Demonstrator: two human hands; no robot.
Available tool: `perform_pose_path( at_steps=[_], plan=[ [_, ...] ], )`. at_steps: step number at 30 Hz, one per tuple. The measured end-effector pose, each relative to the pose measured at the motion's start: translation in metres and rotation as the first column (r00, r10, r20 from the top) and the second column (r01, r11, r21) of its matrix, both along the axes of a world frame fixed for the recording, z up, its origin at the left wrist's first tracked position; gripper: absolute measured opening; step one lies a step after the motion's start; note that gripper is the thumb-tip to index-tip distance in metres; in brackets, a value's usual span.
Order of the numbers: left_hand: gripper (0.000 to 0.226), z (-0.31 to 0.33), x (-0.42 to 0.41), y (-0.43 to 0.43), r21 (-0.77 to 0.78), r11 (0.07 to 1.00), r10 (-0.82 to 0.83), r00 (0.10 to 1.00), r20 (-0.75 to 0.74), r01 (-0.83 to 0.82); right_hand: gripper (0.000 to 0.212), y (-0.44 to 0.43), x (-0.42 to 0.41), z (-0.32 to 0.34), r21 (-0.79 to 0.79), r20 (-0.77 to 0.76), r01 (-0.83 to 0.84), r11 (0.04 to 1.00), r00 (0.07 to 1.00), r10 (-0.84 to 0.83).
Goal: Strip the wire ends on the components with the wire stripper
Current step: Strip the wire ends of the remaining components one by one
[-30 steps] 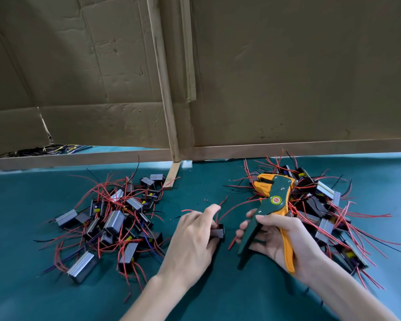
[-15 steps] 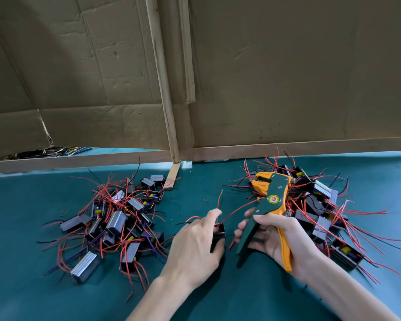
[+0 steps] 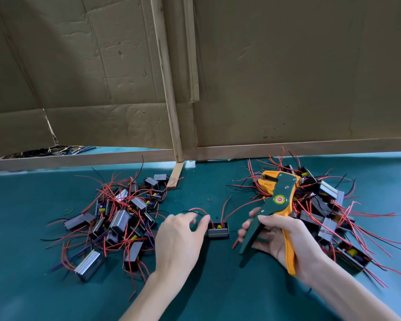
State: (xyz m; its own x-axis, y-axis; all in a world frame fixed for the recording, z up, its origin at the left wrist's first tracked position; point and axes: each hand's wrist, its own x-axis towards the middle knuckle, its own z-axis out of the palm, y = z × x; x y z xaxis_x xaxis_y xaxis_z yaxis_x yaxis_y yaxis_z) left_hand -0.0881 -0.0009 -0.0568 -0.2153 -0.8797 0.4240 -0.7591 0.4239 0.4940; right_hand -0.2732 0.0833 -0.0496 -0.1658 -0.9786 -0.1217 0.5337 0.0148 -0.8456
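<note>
Since half a second ago the left hand (image 3: 178, 237) has drawn back to the left, uncovering the small black box-shaped component (image 3: 218, 230) that it had been covering. That component now lies alone on the teal counter (image 3: 218, 288) between the two hands, with its red wires curling up from its top. The left hand lies palm down with its fingers loosely extended, and the forefinger tip touches the component's left end. The right hand (image 3: 280, 237) grips the handles of the green-and-orange wire stripper (image 3: 276, 200), whose head is tilted up and away over the right-hand heap of black components with red wires (image 3: 322, 209). A similar heap (image 3: 120, 216) lies left of the left hand. A brown cardboard wall (image 3: 287, 66) stands behind the counter.
</note>
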Motion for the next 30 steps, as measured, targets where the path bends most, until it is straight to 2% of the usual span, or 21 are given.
perform_pose_path(
  at_steps=[4, 10, 15, 24, 30],
  plan=[
    [0.021, 0.003, -0.001, -0.002, 0.119, 0.986, -0.079, 0.949, -0.307, 0.12, 0.03, 0.0, 0.0, 0.001, -0.001, -0.008, 0.002, 1.0, 1.0, -0.002],
    [0.011, 0.012, -0.001, -0.002, 0.152, 0.965, -0.118, 0.873, -0.474, 0.213, 0.032, 0.002, 0.001, 0.002, -0.001, -0.01, 0.006, 1.0, 1.0, -0.006],
    [0.01, 0.025, 0.002, -0.002, 0.15, 0.937, -0.146, 0.745, -0.651, 0.315, 0.032, 0.002, 0.001, 0.004, 0.004, 0.001, 0.01, 1.0, 1.0, -0.01],
    [0.01, 0.026, 0.007, -0.005, 0.076, 0.948, -0.175, 0.705, -0.688, 0.31, 0.033, 0.003, 0.002, 0.006, -0.016, 0.008, 0.046, 0.999, 0.999, -0.046],
    [0.016, 0.028, 0.012, -0.01, -0.012, 0.966, -0.198, 0.711, -0.675, 0.258, 0.033, 0.003, 0.002, 0.007, -0.125, -0.029, 0.132, 0.983, 0.99, -0.136]
  ],
)
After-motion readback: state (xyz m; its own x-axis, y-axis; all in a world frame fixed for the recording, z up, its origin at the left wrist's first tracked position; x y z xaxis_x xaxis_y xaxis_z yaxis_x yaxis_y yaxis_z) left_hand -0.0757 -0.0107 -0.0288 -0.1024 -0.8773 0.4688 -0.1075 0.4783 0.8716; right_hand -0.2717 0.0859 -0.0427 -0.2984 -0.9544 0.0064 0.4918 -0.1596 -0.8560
